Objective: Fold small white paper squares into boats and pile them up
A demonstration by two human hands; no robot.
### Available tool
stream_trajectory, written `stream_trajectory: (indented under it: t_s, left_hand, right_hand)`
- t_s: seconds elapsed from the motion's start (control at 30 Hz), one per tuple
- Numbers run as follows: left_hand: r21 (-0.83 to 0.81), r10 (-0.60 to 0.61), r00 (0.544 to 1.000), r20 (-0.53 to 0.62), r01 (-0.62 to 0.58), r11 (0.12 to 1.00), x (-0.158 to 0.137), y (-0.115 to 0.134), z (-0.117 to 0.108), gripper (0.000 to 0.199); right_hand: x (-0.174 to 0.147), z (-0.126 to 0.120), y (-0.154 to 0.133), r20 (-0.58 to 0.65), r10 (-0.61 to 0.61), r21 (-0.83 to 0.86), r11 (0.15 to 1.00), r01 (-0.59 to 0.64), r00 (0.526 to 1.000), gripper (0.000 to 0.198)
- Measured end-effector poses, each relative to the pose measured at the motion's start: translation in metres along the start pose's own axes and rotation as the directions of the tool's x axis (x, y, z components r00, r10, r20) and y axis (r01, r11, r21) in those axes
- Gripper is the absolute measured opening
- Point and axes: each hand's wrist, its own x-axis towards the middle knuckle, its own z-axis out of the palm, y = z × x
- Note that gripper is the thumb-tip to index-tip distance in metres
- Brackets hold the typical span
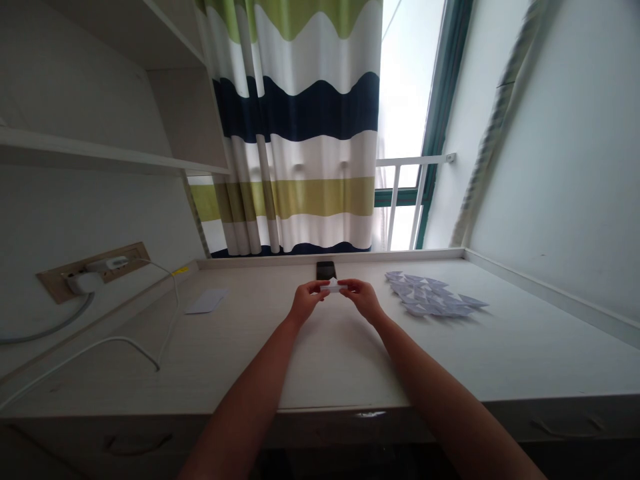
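Note:
Between both hands, just above the desk's middle, is a small white paper boat (333,286), with a pointed peak at its centre and a flat folded band below. My left hand (306,301) pinches its left end between thumb and fingers. At the opposite end, my right hand (364,300) grips it the same way. A group of similar folded paper boats (430,295) lies close together on the desk to the right of my right hand. To the left rests a small stack of flat white paper (206,301).
A black phone (327,270) lies behind my hands on the white desk (240,373). At left, plugs sit in a wall socket (93,270), and a white cable (125,340) trails over the desk. A striped curtain (300,133) hangs behind; shelves (110,153) are at upper left.

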Motion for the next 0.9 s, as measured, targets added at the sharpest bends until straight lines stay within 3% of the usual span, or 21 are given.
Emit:
stream_trajectory:
  t_s: [0.37,0.5,0.63,0.9]
  left_hand:
    - [0.095,0.068,0.992,-0.104,-0.058,0.994,0.003,-0.006,0.001,0.018]
    - [0.034,0.018,0.999,-0.038,-0.017,0.999,0.003,-0.007,0.001,0.018]
    - [0.036,-0.027,0.998,0.052,0.026,0.999,0.001,-0.006,0.002,0.026]
    - [0.060,-0.058,0.998,0.038,0.055,0.997,0.003,-0.011,0.002,0.027]
  right_hand:
    - [-0.001,-0.001,-0.006,-0.039,-0.035,-0.119,0.992,0.030,0.999,0.016]
    - [-0.001,-0.001,-0.006,-0.026,-0.009,-0.070,0.998,0.007,1.000,0.016]
    - [-0.002,0.000,-0.005,0.061,0.068,0.030,0.997,-0.070,0.996,0.017]
    - [-0.002,0.003,-0.002,0.124,0.160,0.092,0.981,-0.171,0.979,0.022]
